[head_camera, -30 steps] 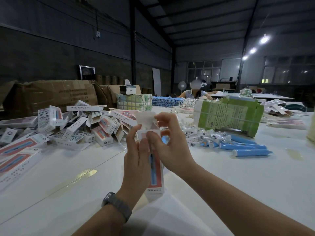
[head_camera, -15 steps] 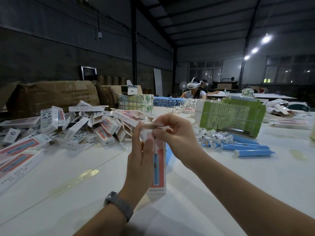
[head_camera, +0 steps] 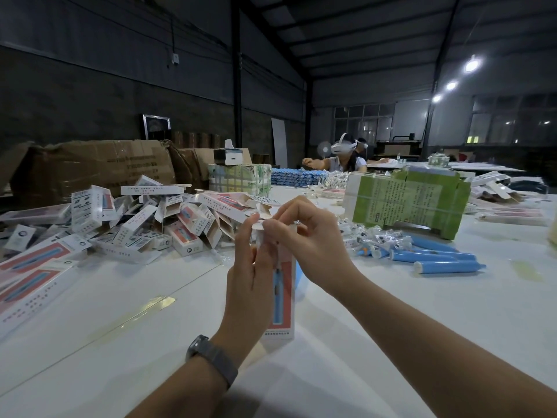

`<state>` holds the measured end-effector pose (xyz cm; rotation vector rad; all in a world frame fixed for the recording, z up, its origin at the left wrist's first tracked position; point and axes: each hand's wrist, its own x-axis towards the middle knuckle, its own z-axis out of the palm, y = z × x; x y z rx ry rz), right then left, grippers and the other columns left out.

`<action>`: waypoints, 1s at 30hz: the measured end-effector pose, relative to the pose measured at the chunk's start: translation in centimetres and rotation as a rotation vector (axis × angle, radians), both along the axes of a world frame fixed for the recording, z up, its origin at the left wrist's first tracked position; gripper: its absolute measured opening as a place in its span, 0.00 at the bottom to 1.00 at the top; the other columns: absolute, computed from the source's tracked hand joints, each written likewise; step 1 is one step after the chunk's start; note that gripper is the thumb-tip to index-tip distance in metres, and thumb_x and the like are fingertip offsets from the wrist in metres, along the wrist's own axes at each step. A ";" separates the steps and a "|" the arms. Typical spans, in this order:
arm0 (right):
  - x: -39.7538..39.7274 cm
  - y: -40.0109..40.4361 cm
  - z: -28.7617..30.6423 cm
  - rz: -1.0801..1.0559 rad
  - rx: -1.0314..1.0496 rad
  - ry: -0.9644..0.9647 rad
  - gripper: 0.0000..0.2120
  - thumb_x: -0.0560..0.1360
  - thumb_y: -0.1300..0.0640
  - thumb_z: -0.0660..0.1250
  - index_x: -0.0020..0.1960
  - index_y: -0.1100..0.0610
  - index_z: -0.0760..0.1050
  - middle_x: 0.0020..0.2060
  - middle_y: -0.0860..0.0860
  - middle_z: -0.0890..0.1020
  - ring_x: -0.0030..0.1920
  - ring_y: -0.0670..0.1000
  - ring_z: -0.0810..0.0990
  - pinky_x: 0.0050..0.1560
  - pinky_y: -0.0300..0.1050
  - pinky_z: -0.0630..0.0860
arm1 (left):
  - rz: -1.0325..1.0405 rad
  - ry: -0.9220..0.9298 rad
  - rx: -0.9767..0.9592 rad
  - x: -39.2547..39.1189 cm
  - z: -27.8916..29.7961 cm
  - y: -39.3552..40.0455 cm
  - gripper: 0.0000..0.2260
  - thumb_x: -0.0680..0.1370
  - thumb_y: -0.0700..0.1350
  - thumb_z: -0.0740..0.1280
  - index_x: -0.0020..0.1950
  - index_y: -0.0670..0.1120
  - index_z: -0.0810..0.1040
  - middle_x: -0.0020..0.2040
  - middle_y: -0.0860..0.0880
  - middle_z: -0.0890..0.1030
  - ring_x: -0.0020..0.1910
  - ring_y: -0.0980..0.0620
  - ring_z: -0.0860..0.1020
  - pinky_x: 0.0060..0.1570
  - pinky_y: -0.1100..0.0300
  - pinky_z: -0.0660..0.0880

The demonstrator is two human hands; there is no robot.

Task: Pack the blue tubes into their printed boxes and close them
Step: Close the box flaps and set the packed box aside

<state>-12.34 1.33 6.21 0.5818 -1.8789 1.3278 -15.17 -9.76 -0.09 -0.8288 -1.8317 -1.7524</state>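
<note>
A tall printed box (head_camera: 283, 297), white with a red panel and a blue tube picture, stands upright in front of me. My left hand (head_camera: 251, 273) grips its side, thumb up near the top. My right hand (head_camera: 304, 236) pinches the white top flap and folds it down over the box mouth. Behind the box a sliver of blue shows; I cannot tell what it is. Loose blue tubes (head_camera: 446, 260) lie on the white table (head_camera: 391, 342) to the right. A heap of printed boxes (head_camera: 144, 224) lies at the left.
A green strapped carton (head_camera: 407, 203) stands beyond the tubes. Brown cardboard cartons (head_camera: 99, 167) line the back left. A stack of blue tubes (head_camera: 297, 176) lies far back. Another person with a headset (head_camera: 343, 155) sits at the far end.
The top flap, upright a second ago, has been bent down by my right hand onto the box mouth. The blue tube end seen at the opening is now covered.
</note>
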 end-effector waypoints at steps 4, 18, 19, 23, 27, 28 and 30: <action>-0.2 0.0 -0.4 -0.045 0.116 -0.006 0.04 0.74 0.58 0.70 0.48 0.53 0.81 0.44 0.46 0.75 0.49 0.43 0.76 0.51 0.37 0.71 | 0.007 0.023 0.021 -0.3 -0.3 0.2 0.18 0.78 0.67 0.49 0.68 0.71 0.61 0.48 0.73 0.79 0.44 0.62 0.83 0.37 0.67 0.80; 0.0 -0.3 -0.4 -0.175 0.234 0.143 0.06 0.75 0.64 0.69 0.48 0.57 0.84 0.45 0.46 0.80 0.46 0.44 0.80 0.47 0.40 0.76 | 0.068 0.070 -0.040 -1.0 -0.8 0.2 0.19 0.81 0.63 0.50 0.71 0.67 0.60 0.45 0.70 0.80 0.40 0.59 0.83 0.36 0.56 0.83; 0.1 -0.4 -0.3 -0.178 0.226 0.137 0.05 0.74 0.62 0.70 0.47 0.56 0.83 0.43 0.44 0.79 0.46 0.44 0.79 0.46 0.42 0.76 | 0.067 0.081 -0.041 -1.0 -0.8 0.2 0.19 0.81 0.61 0.50 0.72 0.65 0.60 0.46 0.70 0.80 0.40 0.59 0.83 0.36 0.57 0.83; 0.2 -0.7 -0.2 -0.183 0.216 0.130 0.04 0.73 0.61 0.71 0.45 0.53 0.83 0.40 0.40 0.76 0.43 0.43 0.78 0.44 0.40 0.73 | 0.068 0.084 -0.026 -0.9 -0.8 0.1 0.18 0.80 0.63 0.50 0.70 0.66 0.61 0.46 0.70 0.80 0.39 0.61 0.83 0.34 0.60 0.81; 0.3 -0.8 0.0 -0.203 0.218 0.122 0.05 0.73 0.60 0.70 0.43 0.52 0.82 0.39 0.40 0.76 0.42 0.45 0.78 0.43 0.46 0.75 | 0.061 0.066 -0.025 -0.4 -0.6 0.1 0.19 0.77 0.69 0.49 0.68 0.72 0.60 0.44 0.69 0.81 0.36 0.60 0.83 0.32 0.55 0.82; 0.3 -0.8 0.1 -0.206 0.220 0.119 0.04 0.73 0.59 0.70 0.43 0.51 0.82 0.39 0.40 0.76 0.42 0.45 0.78 0.43 0.48 0.75 | 0.059 0.071 -0.026 -0.4 -0.6 0.1 0.19 0.77 0.69 0.49 0.68 0.72 0.60 0.44 0.70 0.80 0.37 0.60 0.83 0.32 0.57 0.82; 0.4 -0.8 0.1 -0.216 0.237 0.122 0.04 0.74 0.58 0.69 0.43 0.52 0.82 0.39 0.40 0.76 0.42 0.45 0.78 0.44 0.50 0.76 | 0.053 0.079 -0.022 -0.3 -0.5 0.2 0.20 0.77 0.69 0.49 0.69 0.72 0.60 0.45 0.71 0.80 0.37 0.62 0.83 0.31 0.62 0.80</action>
